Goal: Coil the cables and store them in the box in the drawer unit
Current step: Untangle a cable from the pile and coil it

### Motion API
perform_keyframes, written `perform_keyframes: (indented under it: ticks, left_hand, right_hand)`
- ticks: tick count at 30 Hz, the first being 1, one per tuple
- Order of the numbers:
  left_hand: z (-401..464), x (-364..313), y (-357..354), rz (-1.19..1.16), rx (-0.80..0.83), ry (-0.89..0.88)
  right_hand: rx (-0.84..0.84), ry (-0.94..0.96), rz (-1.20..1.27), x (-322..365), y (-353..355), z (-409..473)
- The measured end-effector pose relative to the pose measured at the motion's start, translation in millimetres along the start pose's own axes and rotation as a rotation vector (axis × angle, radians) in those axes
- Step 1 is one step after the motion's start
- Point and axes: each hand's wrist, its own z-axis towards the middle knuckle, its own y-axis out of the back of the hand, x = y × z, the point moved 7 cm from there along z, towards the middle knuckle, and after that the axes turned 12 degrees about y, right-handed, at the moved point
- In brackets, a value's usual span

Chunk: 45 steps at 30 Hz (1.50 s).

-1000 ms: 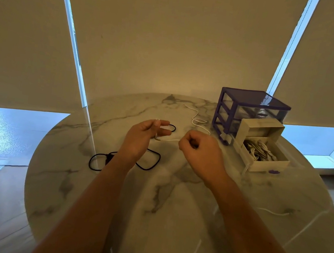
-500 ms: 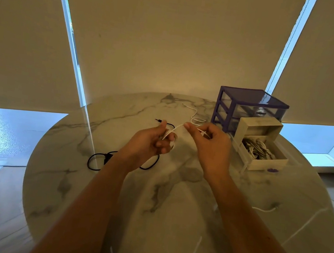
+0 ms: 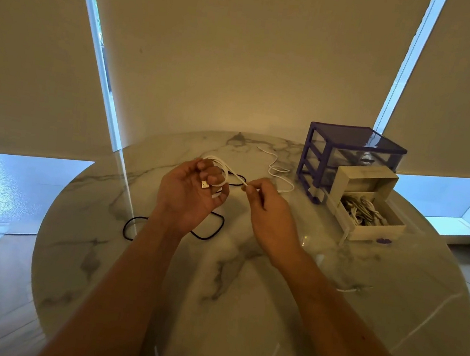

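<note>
The left hand [image 3: 189, 190] is raised palm-up, its fingers curled through loops of the white cable [image 3: 223, 166], a plug resting against them. The right hand [image 3: 266, 202] pinches the same cable between thumb and fingertip just beside the left. A black cable [image 3: 209, 234] lies on the marble table [image 3: 241, 311] beneath. To the right, an open box [image 3: 371, 215] of coiled cables sits against the purple drawer unit [image 3: 349, 156].

Bare forearms, sleeveless to the hands [image 3: 187, 192].
</note>
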Motion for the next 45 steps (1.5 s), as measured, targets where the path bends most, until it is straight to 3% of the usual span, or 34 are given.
perform_keyframes:
  ticks: [5, 15, 21, 26, 31, 35, 45]
  left_hand:
    - [-3.4, -6.7, 10.6, -0.078, -0.138, -0.075]
    - [-11.2, -35.2, 21.5, 0.030, -0.159, -0.274]
    - [-12.3, -35.5, 17.7, 0.498, -0.308, -0.395]
    - [-16.1, -32.4, 7.8, 0.824, -0.375, -0.482]
    - [-10.3, -15.3, -2.6, 1.101, -0.402, -0.429]
    - [-1.0, -1.5, -5.6, 1.243, -0.312, -0.315]
    - [0.0, 8.6, -13.6, 1.172, -0.167, -0.165]
  right_hand:
    - [0.039, -0.014, -0.116, -2.3, 4.0, 1.9]
    - [0.107, 0.029, -0.146, 3.9, 5.7, -3.5]
    - [0.152, 0.149, -0.158, 20.2, 0.7, -4.6]
    - [0.006, 0.266, -0.052, 28.7, 13.2, -0.7]
    - [-0.116, 0.317, 0.017, 29.7, 27.2, 2.3]
    - [-0.171, 0.322, 0.022, 27.3, 34.1, 5.1]
    - [-0.186, 0.268, 0.076, 11.7, 38.4, 9.3]
